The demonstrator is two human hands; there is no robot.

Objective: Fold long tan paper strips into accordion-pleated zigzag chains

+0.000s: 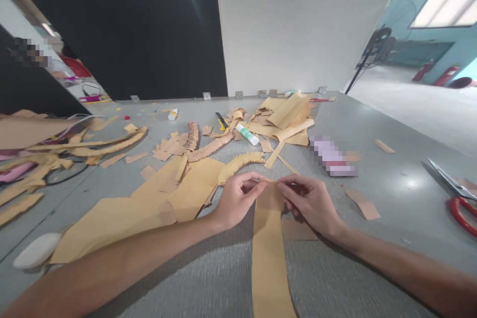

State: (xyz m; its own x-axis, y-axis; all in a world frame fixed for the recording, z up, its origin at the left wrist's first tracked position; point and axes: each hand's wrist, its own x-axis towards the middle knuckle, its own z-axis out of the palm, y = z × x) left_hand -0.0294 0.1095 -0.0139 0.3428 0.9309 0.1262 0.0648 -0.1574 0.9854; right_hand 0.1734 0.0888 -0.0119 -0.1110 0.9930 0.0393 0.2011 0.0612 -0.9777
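Observation:
A long tan paper strip (269, 253) runs from the bottom edge up the grey table (391, 218) to my hands. My left hand (238, 198) pinches the strip's far end from the left, fingers curled. My right hand (311, 202) pinches the same end from the right. Both hands meet at the strip's top edge, where the paper looks folded. A pleated, accordion-folded paper band (240, 161) lies just beyond my left hand.
Large tan sheets (156, 203) and several scraps cover the table's left and middle. A glue stick (247, 134), a yellow utility knife (222, 120) and more folded bands sit farther back. Red-handled scissors (456, 196) lie at the right edge. A white oval object (37, 251) rests lower left.

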